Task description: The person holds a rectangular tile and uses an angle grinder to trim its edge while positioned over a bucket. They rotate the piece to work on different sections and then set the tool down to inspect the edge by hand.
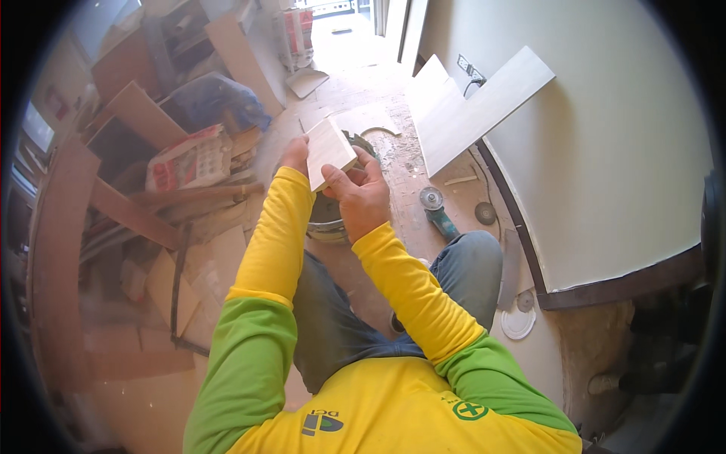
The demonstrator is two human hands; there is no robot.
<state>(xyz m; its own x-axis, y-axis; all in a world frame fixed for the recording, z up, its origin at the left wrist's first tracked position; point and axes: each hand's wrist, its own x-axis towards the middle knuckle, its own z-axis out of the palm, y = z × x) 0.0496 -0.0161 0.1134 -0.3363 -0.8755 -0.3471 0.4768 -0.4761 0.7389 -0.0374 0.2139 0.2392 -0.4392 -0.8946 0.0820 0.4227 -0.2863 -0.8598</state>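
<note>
In front of my knees I hold a small pale rectangular piece of tile (327, 151), tilted, with one thick edge toward me. My left hand (295, 154) is closed on its left side. My right hand (361, 194) grips the near right corner, thumb on the face and fingers partly hidden behind. Under the hands stands a dark round bucket (328, 228), mostly covered by them. To the right on the floor lies a teal angle grinder (439, 214) with a disc fitted, touched by neither hand.
Long pale tiles (484, 110) lean near the right wall, below an open socket box. A loose dark disc (485, 213) and a white round lid (518, 324) lie on the floor. Boards, a red-and-white sack (189, 160) and blue plastic (215, 102) crowd the left.
</note>
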